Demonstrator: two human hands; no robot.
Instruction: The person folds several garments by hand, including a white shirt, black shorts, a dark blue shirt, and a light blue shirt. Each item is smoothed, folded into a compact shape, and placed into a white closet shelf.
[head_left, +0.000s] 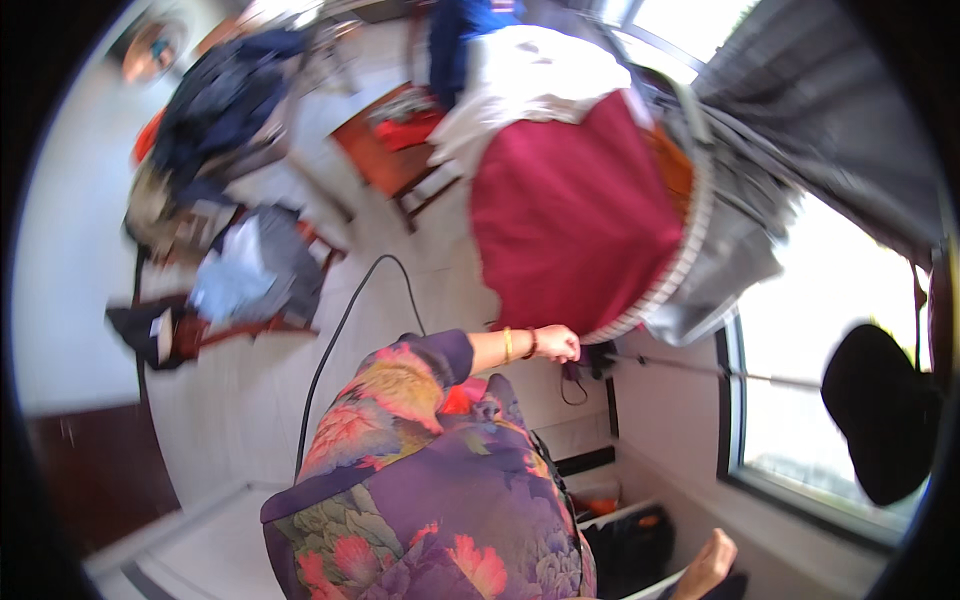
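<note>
My left hand (559, 343), with a gold bangle and a dark red bracelet at the wrist, has its fingers curled at the lower end of a curved pale rim (694, 244). A burgundy cloth (574, 217) lies spread inside that rim, with a white cloth (536, 71) beyond it. Whether the fingers grip the rim or some cloth is not plain. My right hand (709, 564) is low at the bottom right, near a white-edged container with dark items (634, 551); its fingers are blurred. My floral garment fills the lower middle.
A black cord (337, 341) loops over the tiled floor. Chairs or stools at the left bear piled clothes (281, 270); a wooden stool (390, 165) holds red cloth. Grey cloth (739, 240) hangs beside a window at the right. A thin rod (690, 366) runs towards a black object (874, 412).
</note>
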